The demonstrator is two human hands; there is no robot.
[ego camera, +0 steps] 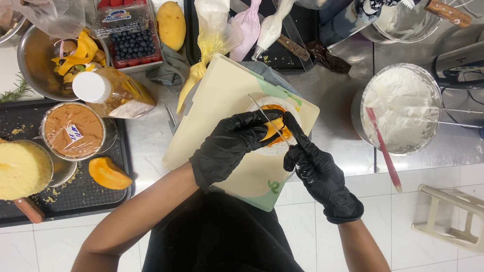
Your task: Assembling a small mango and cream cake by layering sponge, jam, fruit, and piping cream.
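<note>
Gripping the mango piece [270, 131] over the cutting board [217, 115] at 12 o'clock, your left hand [228, 145] is closed on it; your right hand [313, 168] clasps the knife [266, 118]. Slippery fruit could let the blade slide into your fingers.

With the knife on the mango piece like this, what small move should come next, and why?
Probably draw the knife gently through the mango piece. The left hand already steadies it over the cutting board, and the right hand holds the blade on it.
</note>
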